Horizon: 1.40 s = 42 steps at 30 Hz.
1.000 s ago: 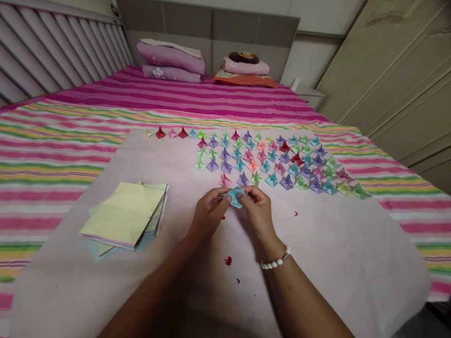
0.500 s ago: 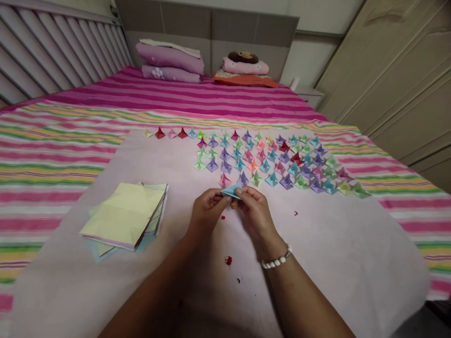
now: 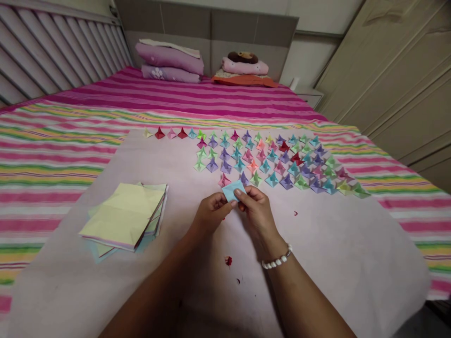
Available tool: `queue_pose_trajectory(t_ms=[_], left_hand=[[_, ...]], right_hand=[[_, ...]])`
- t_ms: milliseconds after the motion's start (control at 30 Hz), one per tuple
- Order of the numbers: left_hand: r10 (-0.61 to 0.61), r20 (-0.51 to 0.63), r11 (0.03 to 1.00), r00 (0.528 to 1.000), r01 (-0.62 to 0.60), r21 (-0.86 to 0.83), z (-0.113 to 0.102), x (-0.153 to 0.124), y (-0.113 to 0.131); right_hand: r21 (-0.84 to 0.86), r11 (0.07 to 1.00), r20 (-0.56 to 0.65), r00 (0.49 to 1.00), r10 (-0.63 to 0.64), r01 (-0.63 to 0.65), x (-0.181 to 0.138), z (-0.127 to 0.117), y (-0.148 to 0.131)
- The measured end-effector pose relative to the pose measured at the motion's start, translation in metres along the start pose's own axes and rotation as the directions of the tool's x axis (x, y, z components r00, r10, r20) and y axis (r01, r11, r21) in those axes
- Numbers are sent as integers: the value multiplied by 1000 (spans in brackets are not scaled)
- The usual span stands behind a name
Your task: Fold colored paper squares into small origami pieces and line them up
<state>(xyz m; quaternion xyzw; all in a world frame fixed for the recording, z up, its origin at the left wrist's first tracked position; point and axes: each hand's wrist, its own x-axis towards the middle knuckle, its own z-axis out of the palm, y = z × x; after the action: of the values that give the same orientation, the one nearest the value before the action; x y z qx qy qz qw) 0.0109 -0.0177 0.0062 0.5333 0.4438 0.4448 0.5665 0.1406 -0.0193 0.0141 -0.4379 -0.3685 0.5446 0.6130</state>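
Note:
A small folded square of light blue paper [image 3: 231,190] is pinched between my two hands, just in front of the nearest row of folded shapes. My left hand [image 3: 210,213] grips its lower left edge, thumb on the near side. From the right, my right hand [image 3: 259,209] holds it with the thumb pressed on its face; a white beaded bracelet [image 3: 277,262] circles that wrist. Rows of small folded paper shapes [image 3: 272,179] in many colours stand beyond my hands. Some of my fingers are hidden behind the paper.
A stack of creased paper sheets [image 3: 123,211], pale yellow on top, lies to the left on the large white sheet [image 3: 331,272]. Red paper scraps [image 3: 228,260] lie nearer to me. Folded bedding [image 3: 172,58] is piled by the headboard [image 3: 246,33].
The blue paper has turned from a narrow, flattened triangular view to a square face tilted toward me. Both hands still hold it and have shifted slightly.

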Motion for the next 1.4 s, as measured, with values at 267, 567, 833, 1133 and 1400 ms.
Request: queue_pose_trajectory(t_ms=[267,567,833,1133,1400], left_hand=[[-7,59,997,998,3,73,-2,2,-4],[-61,148,991,987,42,129,-2,-1,-6],[-26,-39,999,999,27,25,-2,2,-2],[139,-220,990,966,-133,41,-1,2,-3],[248,-196,959,949,-269,-86,-10,5,-1]], right_hand=[[64,998,14,1000,18,-19,0,0,0],[170,983,-127,988,84,-62,5,-3,2],[116,991,166,985,50,-70,2,-3,4],[-17,998,67,996,55,-54,1,-5,1],[-76,996,170,984,57,-45,1,-3,2]])
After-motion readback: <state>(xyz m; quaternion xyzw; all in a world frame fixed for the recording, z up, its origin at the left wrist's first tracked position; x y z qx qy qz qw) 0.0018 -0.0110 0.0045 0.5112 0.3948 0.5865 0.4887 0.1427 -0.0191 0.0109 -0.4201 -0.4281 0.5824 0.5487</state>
